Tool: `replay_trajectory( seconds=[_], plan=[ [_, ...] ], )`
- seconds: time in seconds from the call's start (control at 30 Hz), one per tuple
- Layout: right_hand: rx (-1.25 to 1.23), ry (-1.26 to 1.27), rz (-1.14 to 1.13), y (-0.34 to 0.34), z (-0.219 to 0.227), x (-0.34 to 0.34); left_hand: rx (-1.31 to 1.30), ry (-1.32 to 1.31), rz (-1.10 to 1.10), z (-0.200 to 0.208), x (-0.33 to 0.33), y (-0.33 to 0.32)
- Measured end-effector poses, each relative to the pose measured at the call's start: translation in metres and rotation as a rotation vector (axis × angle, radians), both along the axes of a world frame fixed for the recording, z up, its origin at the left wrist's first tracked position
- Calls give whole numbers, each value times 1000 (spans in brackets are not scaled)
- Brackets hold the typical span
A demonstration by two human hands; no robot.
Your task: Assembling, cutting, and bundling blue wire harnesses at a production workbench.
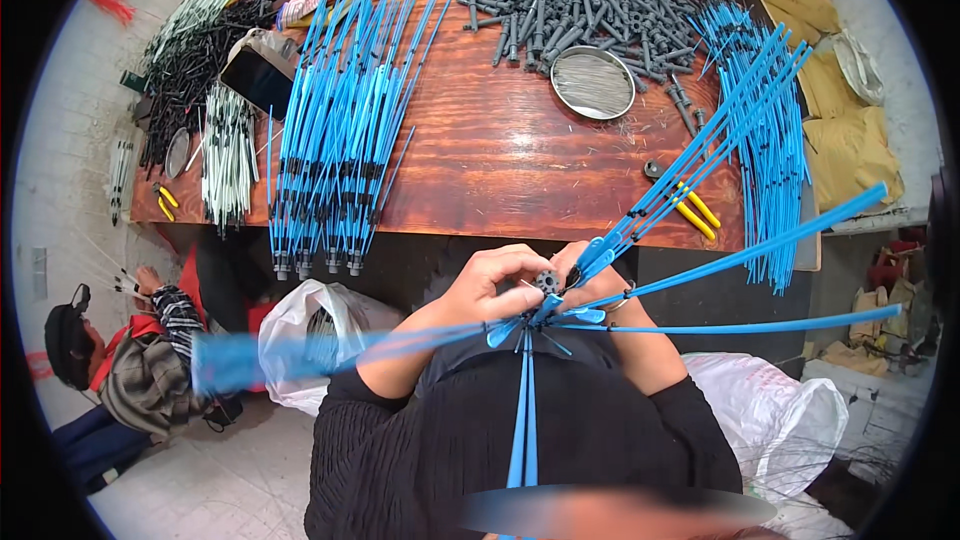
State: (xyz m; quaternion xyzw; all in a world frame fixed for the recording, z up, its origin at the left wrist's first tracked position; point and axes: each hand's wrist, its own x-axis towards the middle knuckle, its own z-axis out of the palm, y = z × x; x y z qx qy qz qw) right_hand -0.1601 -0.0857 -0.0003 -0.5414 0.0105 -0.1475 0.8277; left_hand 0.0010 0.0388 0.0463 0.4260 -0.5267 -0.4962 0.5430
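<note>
In front of my chest I hold a round dark grey hub [547,282] with holes in its face. Long blue rods [770,245] with small black fittings fan out from around it to the left, right and towards me. My left hand [497,285] pinches at the hub's left side, thumb and forefinger bent round it. On the other side my right hand [598,285] is closed around the rods close to the hub, its fingers partly hidden behind them. The rods on the left are blurred by motion.
A reddish wooden table [470,140] bears bundled blue rods [340,130], a heap of grey plastic pieces [580,0], a round tin of thin pins [592,83] and yellow-handled pliers [695,210]. White plastic bags [765,415] stand at both sides. Another person [150,350] works at far left.
</note>
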Motion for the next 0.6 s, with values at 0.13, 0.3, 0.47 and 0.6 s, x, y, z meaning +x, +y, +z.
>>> replay_trajectory(
  seconds=[0.13, 0.3, 0.47, 0.6],
  plan=[
    [1, 17, 35, -2, 4, 1, 55, -106, -77, 1, 4, -5],
    [-40, 8, 27, -4, -4, 0, -38, -243, 19, 13, -3, -7],
    [5, -35, 36, -4, -6, 4, -85, -279, 90, 18, -6, -6],
    [-6, -23, 27, -4, -7, 5, -98, -330, 128, 16, -6, -4]
  ],
)
